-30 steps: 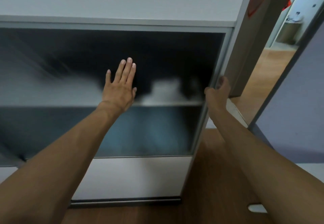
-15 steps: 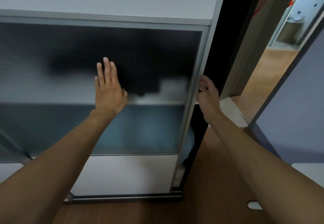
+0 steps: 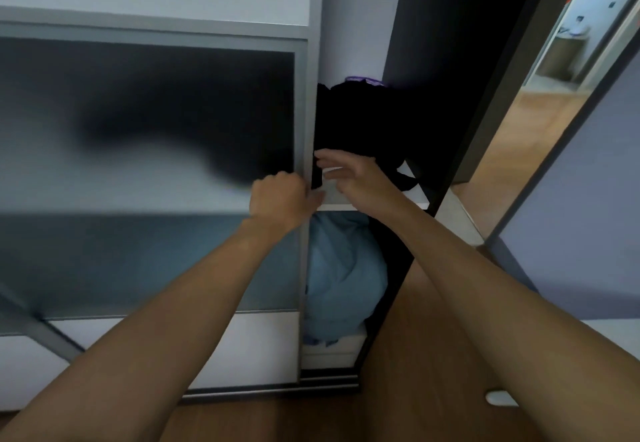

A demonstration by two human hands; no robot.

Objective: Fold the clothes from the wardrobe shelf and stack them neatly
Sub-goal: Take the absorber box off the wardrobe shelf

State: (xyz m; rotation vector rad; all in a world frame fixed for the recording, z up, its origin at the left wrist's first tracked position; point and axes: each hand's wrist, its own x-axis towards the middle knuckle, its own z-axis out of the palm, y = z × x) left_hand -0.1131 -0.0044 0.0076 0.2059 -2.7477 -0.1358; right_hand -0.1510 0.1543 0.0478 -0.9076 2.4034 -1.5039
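**At the wardrobe gap, both hands reach the shelf**

Beside the sliding door [image 3: 149, 171], its frosted panel pushed toward 9 o'clock, the left hand [image 3: 281, 199] is clenched around the door's metal edge. At 3 o'clock from it, just apart, the right hand [image 3: 356, 178] is released, fingers spread, reaching over the white shelf [image 3: 412, 203] toward the dark clothes [image 3: 356, 119] piled on it. Whether the fingertips touch the fabric, I cannot tell. A light blue bundle [image 3: 343, 275] sits in the compartment at 6 o'clock below the shelf
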